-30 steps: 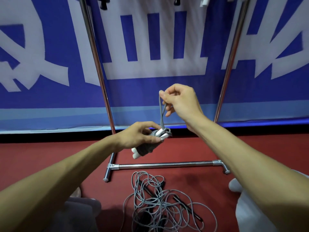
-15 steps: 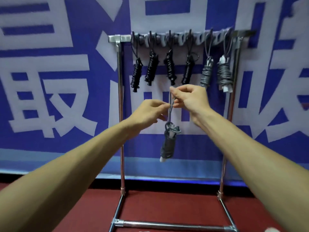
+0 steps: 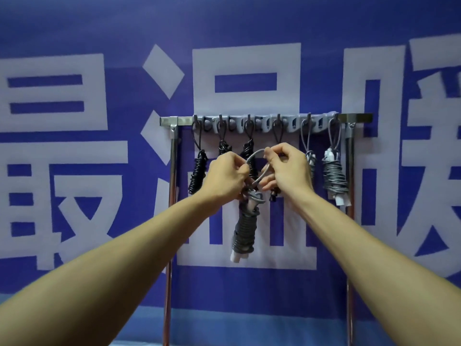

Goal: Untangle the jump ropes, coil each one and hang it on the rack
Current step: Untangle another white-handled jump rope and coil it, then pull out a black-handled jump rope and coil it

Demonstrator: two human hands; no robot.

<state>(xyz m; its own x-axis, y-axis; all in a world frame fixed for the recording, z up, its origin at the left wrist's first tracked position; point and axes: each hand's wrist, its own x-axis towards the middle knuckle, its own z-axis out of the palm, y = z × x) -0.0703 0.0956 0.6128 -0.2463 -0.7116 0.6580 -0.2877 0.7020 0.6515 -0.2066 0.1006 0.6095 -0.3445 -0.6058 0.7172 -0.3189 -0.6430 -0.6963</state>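
From my feed, the blue banner (image 3: 99, 33) with big white characters fills the whole background. In front of it stands the metal rack (image 3: 172, 171), and its top bar carries a grey hook strip (image 3: 264, 124). Four black ropes (image 3: 197, 171) hang coiled from the left and middle hooks, with two grey ropes (image 3: 334, 173) on the hooks at the right end. All of them hang straight down on thin loops. The grey coiled rope (image 3: 244, 231) I'm working with is a tight bundle. Its long axis runs close to vertical with the lower end leaning a little to the left, and its white handle ends point down at the bottom. It hangs free in front of the banner, below the row of hung ropes and roughly under the middle hooks. The left hand (image 3: 225, 174) has its fingers curled in and grips the rope just above the bundle's top knot. The right hand (image 3: 289, 171) pinches the rope between thumb and forefinger, with the other fingers curled underneath. The bundle hangs directly below and between the two hands. Its loop (image 3: 254, 154) arches up between them, spread open by both hands. It sits below the hook strip, in front of the middle black ropes, and is not on any hook.
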